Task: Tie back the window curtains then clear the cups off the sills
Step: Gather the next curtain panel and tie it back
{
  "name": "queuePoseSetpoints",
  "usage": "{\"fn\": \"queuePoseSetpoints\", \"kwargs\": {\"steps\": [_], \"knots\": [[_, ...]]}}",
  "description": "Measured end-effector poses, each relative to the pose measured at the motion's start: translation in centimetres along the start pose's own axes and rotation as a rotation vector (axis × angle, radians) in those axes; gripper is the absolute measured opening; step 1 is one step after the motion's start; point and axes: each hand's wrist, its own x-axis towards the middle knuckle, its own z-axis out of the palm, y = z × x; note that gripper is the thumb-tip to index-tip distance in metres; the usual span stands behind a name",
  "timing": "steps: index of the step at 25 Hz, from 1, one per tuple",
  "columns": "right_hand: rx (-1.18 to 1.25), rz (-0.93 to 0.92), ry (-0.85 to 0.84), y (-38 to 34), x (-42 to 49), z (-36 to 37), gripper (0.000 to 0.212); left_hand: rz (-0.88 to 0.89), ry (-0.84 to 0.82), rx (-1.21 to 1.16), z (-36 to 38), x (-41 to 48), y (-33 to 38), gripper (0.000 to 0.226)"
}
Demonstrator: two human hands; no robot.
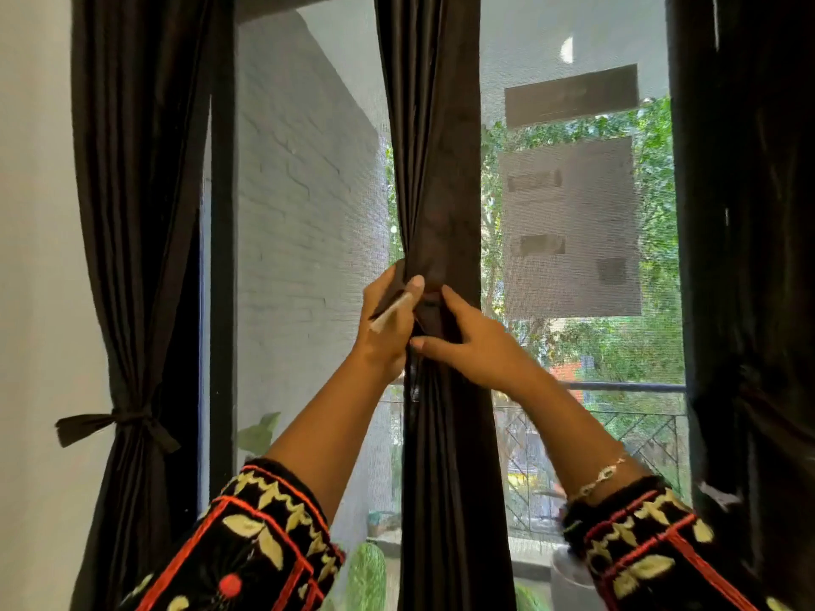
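Embroidered sleeves (264, 535) fill the bottom edge, black with red and cream stitching, 1 per arm. Both arms reach up to the middle curtain (432, 169).

Left hand (388, 319): fingers wrapped round the gathered dark fabric, thumb up against the front of the bunch. Firm grip, closed on the cloth.

Right hand (467, 341): touching the left hand at the same bunch, with a fold of the fabric pinched between index finger and thumb. Chain bracelet (600, 476) on that wrist.

Middle curtain hangs in front of the window's centre post, squeezed narrow at the hands and looser above and below. Can't tell whether a tie strip is in the grip: all of it is the same dark cloth.

Left curtain (132, 213) is already cinched by a knotted tie-back (119, 423), low down against the white wall. Right curtain (749, 258) hangs at the right edge; no tie visible on it.

Mesh screen (308, 213) covers both panes, with 2 darker patches (569, 227) on the right one.

Pale rounded object (569, 575) low at the right by the sill, too blurred to identify.
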Motion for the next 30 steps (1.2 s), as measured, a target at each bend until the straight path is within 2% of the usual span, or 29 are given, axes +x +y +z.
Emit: {"fn": "queuePoseSetpoints", "kwargs": {"steps": [2, 4, 5, 6, 8, 9, 11, 13, 15, 18, 19, 20, 21, 24, 26, 27, 30], "knots": [[0.196, 0.040, 0.139, 1.7, 0.6, -2.1, 0.070, -0.096, -0.022, -0.080, -0.6, 0.7, -0.1, 0.031], [0.333, 0.165, 0.245, 3.7, 1.8, -3.7, 0.073, -0.166, -0.049, -0.101, -1.1, 1.1, 0.0, 0.035], [0.457, 0.224, 0.206, 4.4, 2.5, -4.1, 0.073, -0.182, -0.073, -0.094, -1.3, 1.2, 0.1, 0.033], [0.595, 0.267, 0.134, 5.0, 3.1, -4.3, 0.062, -0.192, -0.101, -0.099, -1.4, 1.1, 0.3, 0.029], [0.809, 0.291, 0.007, 5.6, 3.7, -4.4, 0.025, -0.192, -0.156, -0.098, -1.7, 1.0, 0.7, 0.022], [0.890, 0.301, -0.029, 5.5, 3.7, -4.4, 0.016, -0.199, -0.169, -0.097, -1.8, 0.9, 0.8, 0.021], [1.017, 0.297, -0.053, 5.4, 3.6, -4.2, 0.018, -0.224, -0.185, -0.089, -1.9, 0.7, 1.2, 0.022], [1.038, 0.289, -0.042, 5.0, 3.8, -4.0, 0.026, -0.218, -0.158, -0.048, -1.8, 0.5, 1.3, 0.021], [0.865, 0.280, 0.044, 4.3, 4.0, -3.6, 0.033, -0.194, -0.069, 0.004, -2.1, 0.7, 1.0, 0.020], [0.345, 0.164, 0.246, 3.0, 3.5, -2.7, 0.025, -0.065, 0.072, 0.124, -2.1, 0.6, 0.2, 0.040], [0.143, 0.118, 0.296, 2.3, 2.9, -2.2, 0.022, -0.002, 0.091, 0.166, -1.9, 0.4, 0.0, 0.040], [-0.037, 0.076, 0.318, 1.4, 2.1, -1.6, 0.023, 0.079, 0.115, 0.220, -1.6, 0.3, -0.3, 0.030], [-0.174, 0.035, 0.322, 0.5, 1.3, -0.8, 0.028, 0.144, 0.130, 0.262, -1.1, 0.1, -0.4, 0.018], [-0.387, -0.032, 0.316, -1.5, 0.1, 1.7, 0.052, 0.245, 0.078, 0.332, 0.9, -1.8, 0.3, 0.030], [-0.460, -0.048, 0.327, -1.9, 0.2, 2.8, 0.056, 0.210, 0.070, 0.286, 1.1, -2.1, 0.3, 0.023], [-0.479, -0.059, 0.347, -2.0, 0.2, 3.1, 0.057, 0.130, 0.077, 0.233, 1.0, -2.0, 0.3, 0.023], [-0.482, -0.120, 0.392, -1.9, -0.3, 4.0, 0.054, -0.088, 0.008, 0.044, 0.4, -1.1, 0.3, 0.063]]}}
